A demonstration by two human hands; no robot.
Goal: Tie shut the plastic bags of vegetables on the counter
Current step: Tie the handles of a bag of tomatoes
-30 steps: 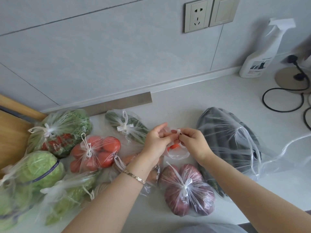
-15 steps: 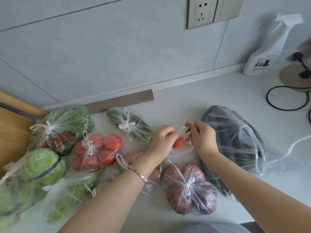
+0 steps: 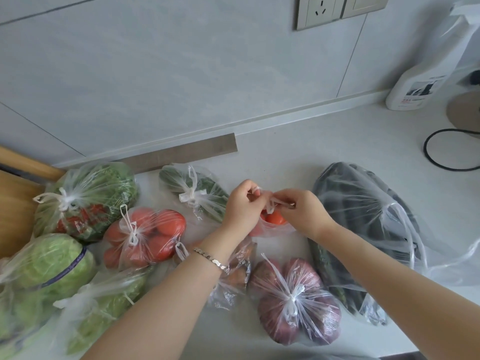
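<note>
Head view: a pale, matte counter [image 3: 337,141] runs along a wall of large light-grey tiles [image 3: 181,74], with a low upstand at the joint. A socket plate [image 3: 320,10] is set high in the wall. At the right stand a white spray bottle [image 3: 420,81] and a looped black cable [image 3: 441,162]. A wooden board [image 3: 15,211] shows at the left edge, and a flat grey strip [image 3: 187,154] lies against the upstand.

Thin, clear, crinkled plastic bags crowd the counter, most knotted at the top with white handles. They include leafy greens [image 3: 88,198], a round pale cabbage [image 3: 49,261], smooth red tomatoes [image 3: 148,235], long green vegetables [image 3: 197,190], purple-red onions [image 3: 298,302] and a large bag of dark vegetables [image 3: 363,216].

The small bag [image 3: 275,224] with orange-red contents sits near the middle of the counter, between the long green vegetables and the large dark bag, directly below both hands. The left hand [image 3: 241,209], with a silver bracelet [image 3: 210,259] on its wrist, has curled fingers pinching 1 handle at the bag's mouth. The right hand [image 3: 304,214] pinches the other twisted handle just beside it, and the 2 strands cross between the fingertips.
</note>
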